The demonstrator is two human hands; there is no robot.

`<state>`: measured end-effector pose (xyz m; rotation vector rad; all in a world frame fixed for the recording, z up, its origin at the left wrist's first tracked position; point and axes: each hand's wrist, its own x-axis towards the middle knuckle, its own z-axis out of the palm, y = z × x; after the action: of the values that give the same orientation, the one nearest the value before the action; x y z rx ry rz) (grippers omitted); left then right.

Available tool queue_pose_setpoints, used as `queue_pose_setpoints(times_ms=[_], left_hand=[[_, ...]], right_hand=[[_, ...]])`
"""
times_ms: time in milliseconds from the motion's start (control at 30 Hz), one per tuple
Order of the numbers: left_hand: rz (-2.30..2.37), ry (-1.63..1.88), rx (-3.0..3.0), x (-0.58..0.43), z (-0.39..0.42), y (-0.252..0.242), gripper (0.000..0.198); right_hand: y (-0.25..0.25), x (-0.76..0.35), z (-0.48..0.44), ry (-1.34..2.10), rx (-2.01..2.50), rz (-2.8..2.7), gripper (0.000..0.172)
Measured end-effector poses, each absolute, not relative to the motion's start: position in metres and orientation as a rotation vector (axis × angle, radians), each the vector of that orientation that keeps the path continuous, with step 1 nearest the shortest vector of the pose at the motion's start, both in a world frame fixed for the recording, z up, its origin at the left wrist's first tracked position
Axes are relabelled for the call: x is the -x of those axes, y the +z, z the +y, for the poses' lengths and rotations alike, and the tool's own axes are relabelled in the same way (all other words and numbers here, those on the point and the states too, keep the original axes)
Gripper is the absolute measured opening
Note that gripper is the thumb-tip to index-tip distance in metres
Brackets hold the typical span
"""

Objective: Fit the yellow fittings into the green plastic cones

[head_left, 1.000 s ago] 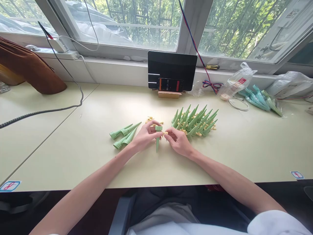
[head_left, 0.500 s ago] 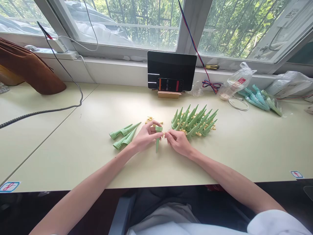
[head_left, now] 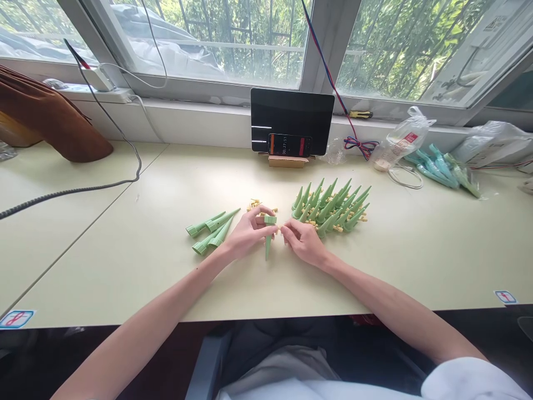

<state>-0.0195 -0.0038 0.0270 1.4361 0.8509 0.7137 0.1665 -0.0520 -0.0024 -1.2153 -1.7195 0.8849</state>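
Note:
My left hand [head_left: 246,234] is closed around a green plastic spike [head_left: 268,240], held point down over the pale table [head_left: 125,244]. My right hand [head_left: 303,241] pinches a small yellow fitting [head_left: 282,228] against the spike's wide top. A few bare green spikes [head_left: 210,230] lie just left of my left hand. Loose yellow fittings [head_left: 256,206] sit behind my fingers. A heap of green spikes with yellow fittings [head_left: 331,206] lies right behind my right hand.
A black tablet [head_left: 291,119] with a phone [head_left: 290,144] propped on it stands at the window sill. A black cable [head_left: 70,190] runs across the left table. A brown bag [head_left: 45,116] lies far left. Plastic bags and teal spikes [head_left: 441,166] lie at the right.
My right hand has closed in, bringing the yellow fitting up to the top of the spike. The spike stays in my left hand at the same spot.

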Motion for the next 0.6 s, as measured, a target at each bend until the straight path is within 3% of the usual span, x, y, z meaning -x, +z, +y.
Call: queue_pose_setpoints(times_ms=[100,233,600], left_hand=[[0.848,0.708,-1.438,0.0195,-0.004,0.0271,0.034],[0.855,0.716,-1.433,0.0191,-0.0035,0.0262,0.034],[0.854,0.704,-1.436,0.0193,-0.0032,0.0227,0.036]], right_hand=[[-0.0032,-0.1668,-0.0521,0.89,1.222,-1.719,0.039],[-0.005,-0.1664,-0.0525,0.903,1.203,-1.638,0.027],[-0.0039,-0.1661,-0.0514,0.889,1.201,-1.682,0.028]])
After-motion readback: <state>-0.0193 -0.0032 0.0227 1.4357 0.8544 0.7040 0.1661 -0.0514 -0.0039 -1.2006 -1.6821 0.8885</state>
